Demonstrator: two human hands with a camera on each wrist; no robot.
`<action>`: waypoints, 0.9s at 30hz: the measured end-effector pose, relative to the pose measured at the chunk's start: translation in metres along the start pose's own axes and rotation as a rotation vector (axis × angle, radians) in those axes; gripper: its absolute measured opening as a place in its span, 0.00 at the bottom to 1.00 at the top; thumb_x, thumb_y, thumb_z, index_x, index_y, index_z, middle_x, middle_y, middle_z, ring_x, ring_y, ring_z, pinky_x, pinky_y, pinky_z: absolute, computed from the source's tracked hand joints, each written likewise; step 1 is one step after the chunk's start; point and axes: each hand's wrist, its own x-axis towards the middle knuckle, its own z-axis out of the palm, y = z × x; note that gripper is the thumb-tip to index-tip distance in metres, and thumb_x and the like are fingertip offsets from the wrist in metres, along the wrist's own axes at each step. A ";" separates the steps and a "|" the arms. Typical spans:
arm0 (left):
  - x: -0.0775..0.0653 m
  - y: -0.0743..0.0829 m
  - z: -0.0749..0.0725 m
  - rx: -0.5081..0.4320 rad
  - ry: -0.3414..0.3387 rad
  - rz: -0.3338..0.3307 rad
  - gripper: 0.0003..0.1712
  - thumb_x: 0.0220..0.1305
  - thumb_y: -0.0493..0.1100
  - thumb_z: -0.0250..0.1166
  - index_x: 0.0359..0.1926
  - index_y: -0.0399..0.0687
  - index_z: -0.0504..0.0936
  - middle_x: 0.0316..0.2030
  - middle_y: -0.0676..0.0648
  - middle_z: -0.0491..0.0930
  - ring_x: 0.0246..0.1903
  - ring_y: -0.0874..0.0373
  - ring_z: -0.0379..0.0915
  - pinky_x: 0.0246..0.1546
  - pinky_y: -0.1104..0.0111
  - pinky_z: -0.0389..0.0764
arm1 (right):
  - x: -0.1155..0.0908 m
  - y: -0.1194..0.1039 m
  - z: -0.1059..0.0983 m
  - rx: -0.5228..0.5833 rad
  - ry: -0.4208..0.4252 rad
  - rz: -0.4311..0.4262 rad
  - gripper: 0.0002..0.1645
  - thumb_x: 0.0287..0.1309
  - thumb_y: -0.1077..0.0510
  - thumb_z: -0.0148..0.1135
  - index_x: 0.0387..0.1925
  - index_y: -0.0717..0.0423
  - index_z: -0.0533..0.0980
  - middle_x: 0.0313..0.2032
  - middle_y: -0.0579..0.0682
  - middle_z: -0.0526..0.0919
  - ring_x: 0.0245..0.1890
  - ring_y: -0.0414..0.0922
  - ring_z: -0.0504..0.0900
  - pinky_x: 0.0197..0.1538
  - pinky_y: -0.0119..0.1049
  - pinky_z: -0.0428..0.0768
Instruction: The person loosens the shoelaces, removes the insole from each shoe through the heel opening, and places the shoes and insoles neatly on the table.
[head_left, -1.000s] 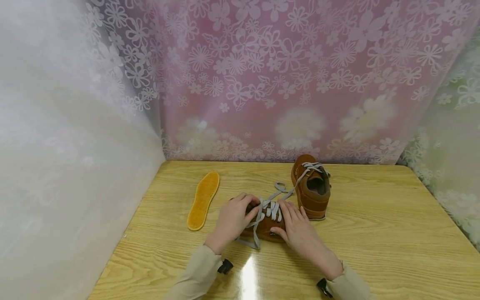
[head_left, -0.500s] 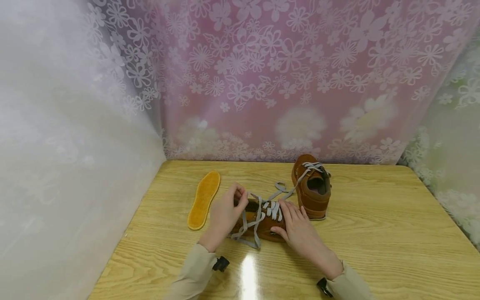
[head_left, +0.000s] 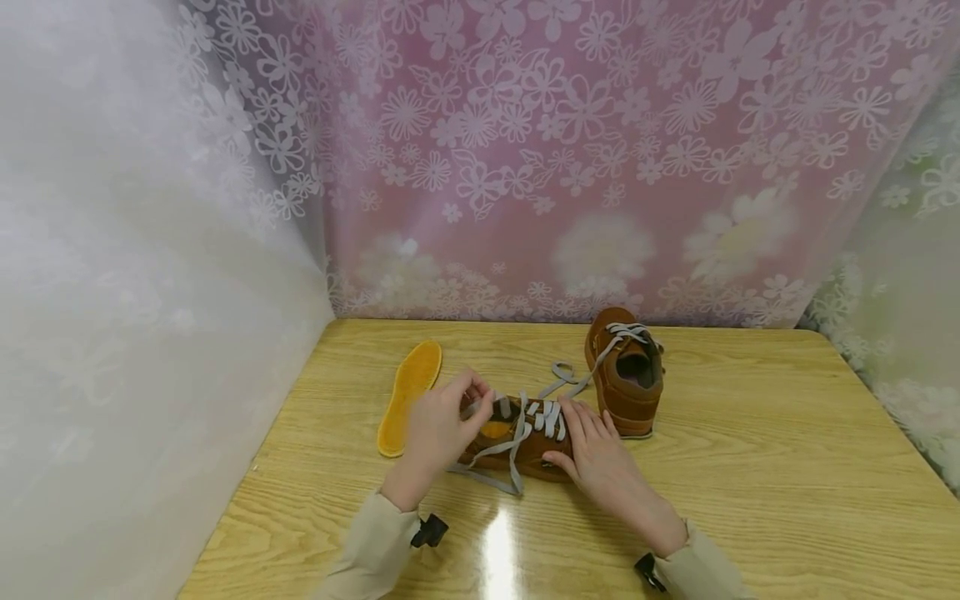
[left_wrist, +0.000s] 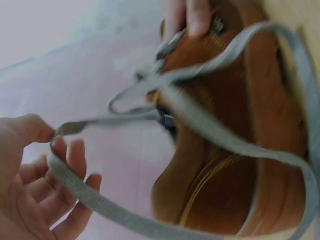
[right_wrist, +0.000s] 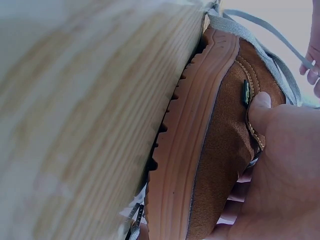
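A brown suede shoe [head_left: 542, 454] lies with its toe to the right, its sole on the table. My right hand [head_left: 603, 462] grips its toe end, the thumb [right_wrist: 260, 112] on the near side near a small dark tag and the fingers over the far side. Between thumb and index finger my left hand [left_wrist: 50, 175] pinches a flat grey shoelace [left_wrist: 110, 212], drawn out from the eyelets above the shoe's opening. Another loose lace length loops over the shoe's near side. Inside the opening shows an orange patch [head_left: 495, 430].
A second brown shoe [head_left: 628, 379] with grey laces stands behind and to the right, one lace [head_left: 562, 375] trailing left. An orange insole [head_left: 411, 392] lies at the left, partly behind my left hand. The wooden table [head_left: 787, 450] ends at a pink floral curtain [head_left: 525, 208].
My left hand has moved left from the lacing, drawing the lace with it. More of the shoe's opening now shows. My right hand has stayed on the toe.
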 end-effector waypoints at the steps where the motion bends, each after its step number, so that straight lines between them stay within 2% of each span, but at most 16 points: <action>1: -0.001 0.002 0.004 0.004 -0.044 0.007 0.04 0.69 0.43 0.67 0.37 0.52 0.80 0.25 0.58 0.79 0.19 0.69 0.68 0.20 0.77 0.70 | 0.000 0.000 0.000 -0.003 0.002 -0.003 0.50 0.64 0.41 0.65 0.75 0.66 0.58 0.68 0.67 0.70 0.68 0.64 0.69 0.67 0.66 0.66; 5: -0.004 0.008 0.016 0.030 -0.196 0.039 0.07 0.71 0.49 0.66 0.36 0.55 0.82 0.26 0.59 0.80 0.22 0.70 0.71 0.23 0.78 0.72 | 0.000 0.000 0.000 -0.011 0.010 -0.008 0.50 0.64 0.42 0.66 0.74 0.67 0.58 0.67 0.67 0.70 0.67 0.63 0.70 0.66 0.66 0.67; 8: -0.004 0.010 0.022 0.069 -0.248 0.043 0.09 0.71 0.52 0.65 0.34 0.57 0.84 0.26 0.59 0.80 0.22 0.71 0.71 0.22 0.78 0.71 | 0.000 0.000 0.000 -0.014 0.006 -0.010 0.50 0.64 0.42 0.66 0.74 0.66 0.58 0.67 0.67 0.70 0.67 0.63 0.70 0.66 0.65 0.67; 12: -0.003 0.011 0.028 0.090 -0.200 0.001 0.10 0.71 0.53 0.65 0.34 0.56 0.83 0.24 0.59 0.78 0.21 0.71 0.70 0.20 0.79 0.69 | 0.001 0.000 0.000 -0.016 -0.001 -0.014 0.50 0.64 0.42 0.66 0.75 0.66 0.57 0.67 0.67 0.70 0.67 0.63 0.70 0.66 0.65 0.67; 15: -0.003 0.012 0.033 0.114 -0.164 -0.011 0.12 0.68 0.56 0.67 0.36 0.54 0.82 0.27 0.57 0.79 0.23 0.70 0.73 0.21 0.79 0.71 | 0.001 0.000 0.000 -0.017 0.003 -0.016 0.51 0.64 0.42 0.66 0.75 0.66 0.57 0.67 0.67 0.70 0.67 0.64 0.70 0.66 0.66 0.67; 19: -0.002 0.013 0.038 0.124 -0.171 -0.004 0.11 0.68 0.55 0.68 0.38 0.54 0.85 0.32 0.54 0.79 0.25 0.67 0.76 0.23 0.79 0.73 | 0.001 0.001 0.000 -0.022 0.005 -0.016 0.51 0.64 0.42 0.66 0.75 0.66 0.57 0.67 0.67 0.70 0.67 0.63 0.71 0.66 0.66 0.67; 23: 0.006 0.014 0.039 0.084 -0.130 -0.023 0.06 0.71 0.48 0.66 0.40 0.51 0.85 0.32 0.54 0.83 0.22 0.67 0.74 0.20 0.78 0.71 | 0.001 0.002 0.001 -0.024 -0.001 -0.013 0.51 0.64 0.41 0.66 0.75 0.66 0.57 0.67 0.67 0.70 0.67 0.64 0.70 0.66 0.66 0.67; 27: 0.019 0.016 0.034 0.007 -0.077 -0.053 0.07 0.74 0.45 0.63 0.45 0.47 0.81 0.27 0.54 0.85 0.15 0.69 0.68 0.14 0.77 0.65 | 0.001 0.001 0.002 -0.015 -0.007 -0.004 0.51 0.64 0.42 0.66 0.75 0.66 0.56 0.68 0.67 0.69 0.68 0.64 0.70 0.66 0.66 0.66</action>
